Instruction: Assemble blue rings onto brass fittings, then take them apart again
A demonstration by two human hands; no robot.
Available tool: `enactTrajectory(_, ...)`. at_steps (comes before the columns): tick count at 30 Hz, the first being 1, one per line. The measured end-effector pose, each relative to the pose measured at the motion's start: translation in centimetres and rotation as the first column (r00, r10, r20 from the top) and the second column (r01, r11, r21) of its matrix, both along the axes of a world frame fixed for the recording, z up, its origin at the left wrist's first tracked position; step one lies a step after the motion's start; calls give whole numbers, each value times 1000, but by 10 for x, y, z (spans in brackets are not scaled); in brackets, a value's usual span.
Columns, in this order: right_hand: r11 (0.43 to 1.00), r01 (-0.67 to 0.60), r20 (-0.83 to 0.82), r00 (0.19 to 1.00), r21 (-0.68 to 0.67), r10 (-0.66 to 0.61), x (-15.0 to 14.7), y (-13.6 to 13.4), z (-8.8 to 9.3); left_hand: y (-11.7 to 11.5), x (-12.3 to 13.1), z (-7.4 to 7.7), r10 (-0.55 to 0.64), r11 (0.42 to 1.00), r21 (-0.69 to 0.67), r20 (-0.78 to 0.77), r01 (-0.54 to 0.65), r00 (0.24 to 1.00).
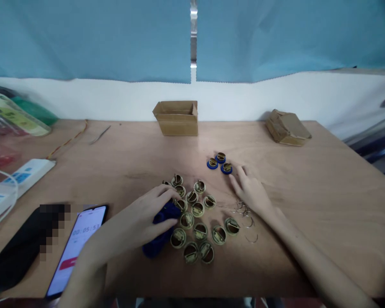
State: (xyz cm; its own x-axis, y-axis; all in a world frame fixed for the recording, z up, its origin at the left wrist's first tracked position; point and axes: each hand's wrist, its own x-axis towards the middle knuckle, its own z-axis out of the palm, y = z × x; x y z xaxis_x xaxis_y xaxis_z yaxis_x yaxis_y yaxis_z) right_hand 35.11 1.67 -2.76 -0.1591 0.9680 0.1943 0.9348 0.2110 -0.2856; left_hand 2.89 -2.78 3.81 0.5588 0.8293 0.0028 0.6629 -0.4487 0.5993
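Observation:
Several round metal pieces with pins across them lie in a group at the middle of the table. Over their left side is my left hand, fingers apart, above a dark blue bundle; its fingertips are near the closest metal pieces. Farther back, three metal pieces set on blue discs sit close together. My right hand is beside them on the right, thumb and fingers spread, with nothing seen in it. Thin curved wires lie below my right hand.
An open cardboard box stands at the back, and a closed brown package at the back right. At left are a phone, a black case, a power strip, tweezers and plastic bags.

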Motion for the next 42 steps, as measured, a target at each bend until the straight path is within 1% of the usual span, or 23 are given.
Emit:
enactTrajectory(2,999,-48,0,999,20,48,-1,8,-2,2,24,-1,6,999,34,89,-9,996)
enactTrajectory(5,996,-87,-4,996,29,88,-3,17,-3,0,59,-9,-70,997,-6,218,73,974)
enactTrajectory(6,996,-87,-6,996,32,87,-2,18,-3,-1,68,-13,-87,996,-11,238,93,967)
enactTrajectory(8,996,-81,-23,996,34,81,0,19,-5,-3,79,-20,-81,996,-22,290,91,954)
enactTrajectory(10,996,-85,-58,995,34,86,3,17,-7,-6,84,-26,-32,997,-60,355,57,934)
enactTrajectory(12,995,-96,-102,990,41,100,5,12,-7,-7,85,-30,56,989,-145,411,5,910)
enactTrajectory(14,992,-107,-148,982,64,115,2,3,-4,-9,86,-35,162,964,-264,463,-40,871)
enactTrajectory(16,987,-123,-207,968,104,142,-6,-11,3,-11,88,-40,269,921,-384,523,-58,809)
enactTrajectory(18,969,-158,-342,915,188,215,-17,-26,11,-13,91,-45,334,878,-479,578,-22,745)
enactTrajectory(20,947,-196,-405,868,255,288,-27,-41,17,-14,95,-47,371,839,-543,623,39,689)
enactTrajectory(22,941,-201,-444,841,272,308,-34,-51,20,-14,97,-49,397,817,-572,646,71,652)
enactTrajectory(23,946,-198,-453,840,256,298,-36,-53,20,-14,98,-49,410,811,-581,645,66,645)
enactTrajectory(25,968,-180,-450,860,175,241,-36,-52,18,-14,99,-50,428,806,-591,621,34,657)
enactTrajectory(28,992,-119,-411,903,37,124,-28,-38,16,-14,98,-53,438,817,-575,569,-44,696)
enactTrajectory(30,997,-74,-391,918,-15,62,-18,-27,17,-15,96,-54,419,837,-539,523,-93,742)
enactTrajectory(31,994,-95,-373,926,-61,66,-11,-22,19,-15,95,-54,402,849,-518,496,-109,770)
enactTrajectory(34,944,-230,-334,932,-236,143,5,-17,28,-16,92,-53,345,890,-434,434,-143,832)
enactTrajectory(37,864,-312,-299,933,-396,200,14,-22,37,-16,92,-50,293,931,-329,407,-160,865)
enactTrajectory(39,807,-371,-299,920,-459,253,15,-25,39,-16,92,-49,254,951,-268,397,-153,882)
enactTrajectory(40,789,-393,-295,914,-473,278,15,-26,39,-17,92,-48,232,961,-237,395,-146,889)
enactTrajectory(42,773,-413,-270,909,-482,318,14,-26,37,-17,92,-48,192,976,-176,394,-131,899)
